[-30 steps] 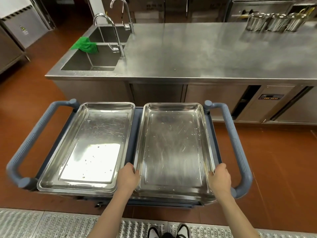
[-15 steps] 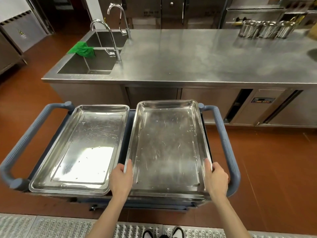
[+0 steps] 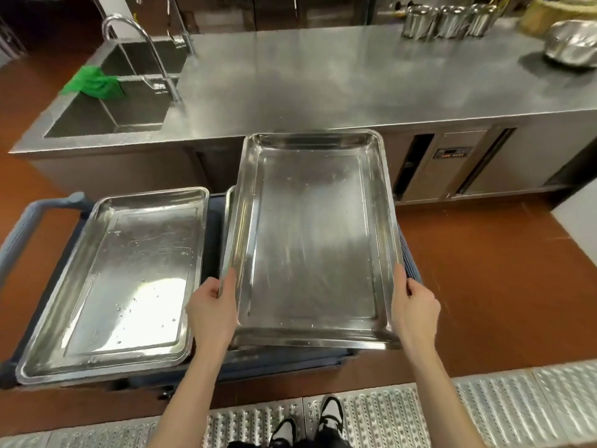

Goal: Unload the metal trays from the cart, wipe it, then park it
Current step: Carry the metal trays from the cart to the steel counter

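You are holding a big shiny metal tray (image 3: 311,240) with both of your hands. Your left hand (image 3: 211,310) grips the left rim near the corner closest to you, with the thumb on top of the edge. Your right hand (image 3: 415,310) grips the right rim the same way. The tray is up in the air above the right side of the blue cart (image 3: 213,227). Its far end points at the long steel counter (image 3: 323,85) and sits higher than the near end.

Under the tray you hold, you can see the edge of another tray (image 3: 230,202) peeking out on the left. It lies on the cart. How many more lie below it cannot be told.

On the left side of the cart sits one more tray (image 3: 119,279). It lies flat, with little drops of water on it and a bright spot of light. The gray cart handle (image 3: 22,234) sticks out to the left of it.

The counter is just past the cart. At its left end is a sink (image 3: 109,114) with a bent tap (image 3: 142,46) over it. A green cloth (image 3: 93,84) hangs on the bar across the sink. At the far right of the counter stand three shiny metal cups (image 3: 447,21) in a row, and near them lies a silver bowl (image 3: 571,43).

The floor is red-brown. Your shoes (image 3: 307,421) stand on a bumpy metal floor plate (image 3: 484,405).
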